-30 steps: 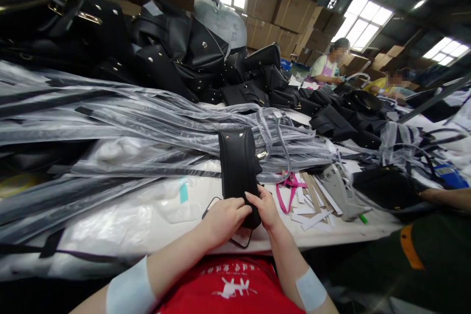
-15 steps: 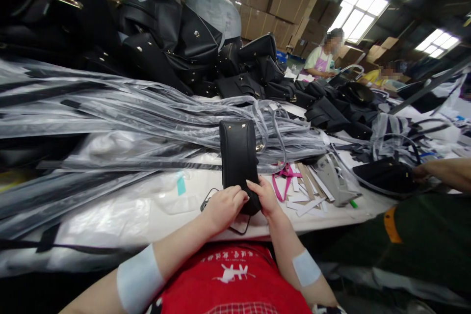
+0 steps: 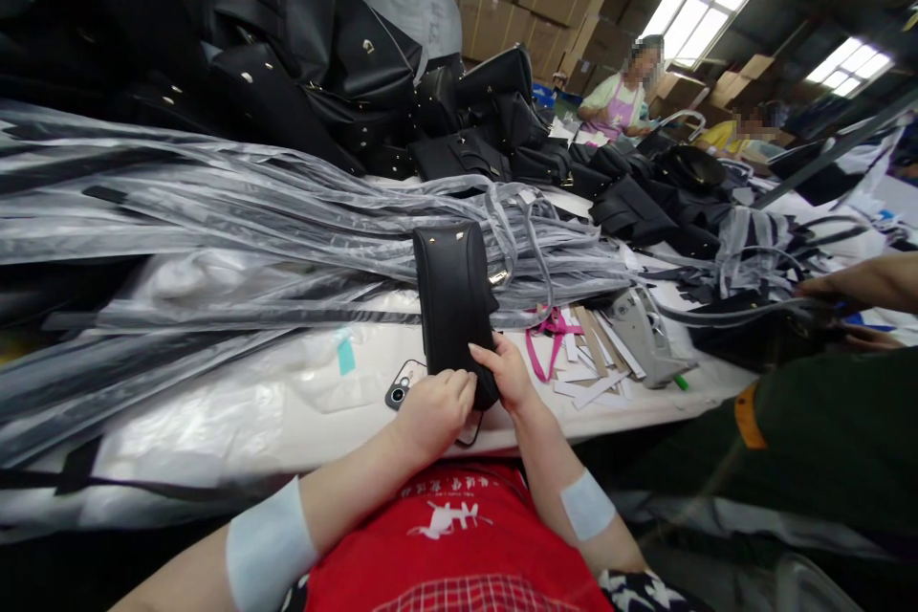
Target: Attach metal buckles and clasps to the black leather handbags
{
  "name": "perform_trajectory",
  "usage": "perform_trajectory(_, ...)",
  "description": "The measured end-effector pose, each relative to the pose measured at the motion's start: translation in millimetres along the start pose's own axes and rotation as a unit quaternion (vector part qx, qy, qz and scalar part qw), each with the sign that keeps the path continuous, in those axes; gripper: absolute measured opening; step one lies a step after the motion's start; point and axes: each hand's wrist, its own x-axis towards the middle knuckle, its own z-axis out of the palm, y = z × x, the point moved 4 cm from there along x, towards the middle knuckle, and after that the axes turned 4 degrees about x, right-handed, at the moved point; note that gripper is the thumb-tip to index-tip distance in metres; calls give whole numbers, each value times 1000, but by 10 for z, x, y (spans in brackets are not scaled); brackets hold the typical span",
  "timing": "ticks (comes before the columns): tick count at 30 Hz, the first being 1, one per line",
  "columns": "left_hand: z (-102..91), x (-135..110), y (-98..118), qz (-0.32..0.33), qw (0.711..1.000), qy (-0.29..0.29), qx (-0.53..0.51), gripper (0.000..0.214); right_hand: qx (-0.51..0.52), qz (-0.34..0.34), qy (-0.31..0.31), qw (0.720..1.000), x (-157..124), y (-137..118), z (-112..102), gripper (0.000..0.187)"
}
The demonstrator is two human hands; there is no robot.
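Observation:
A small black handbag (image 3: 451, 296) with metal studs at its far end is between my hands, its long smooth face turned up. Curled over the near left part of the bag, the fingers of my left hand (image 3: 439, 413) are closed; their tips are partly hidden. My right hand (image 3: 506, 373) grips the near right edge, thumb on top and fingers out of sight beneath. A gold-coloured metal fitting (image 3: 497, 277) shows at the bag's right side. Partly covered by the bag and my left hand, a phone (image 3: 399, 390) lies on the white table (image 3: 380, 354).
Plastic-wrapped straps (image 3: 287, 210) spread across the table beyond the bag. Black bags (image 3: 344, 67) are piled behind them. Right of my hands lie a pink ribbon (image 3: 545, 344), card strips (image 3: 592, 368) and a grey metal device (image 3: 645, 335). A co-worker's arm (image 3: 871, 287) reaches in from the right.
The view has shifted slightly, and the bag and both hands appear a little further left. More of the phone shows. The co-worker at the right has lifted a strap of another bag.

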Motion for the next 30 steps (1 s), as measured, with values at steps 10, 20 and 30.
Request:
perform_trajectory(10,-116,-39,-399,-147,968,73,-191,12,14,2,5,1000,-14,-14,-52,35)
perform_trajectory(20,23,-59,21,-22,999,-35,3,26,8,0,6,1000,3,15,-24,35)
perform_trajectory(30,29,-11,14,-40,999,19,-12,16,10,-3,9,1000,5,43,-24,37)
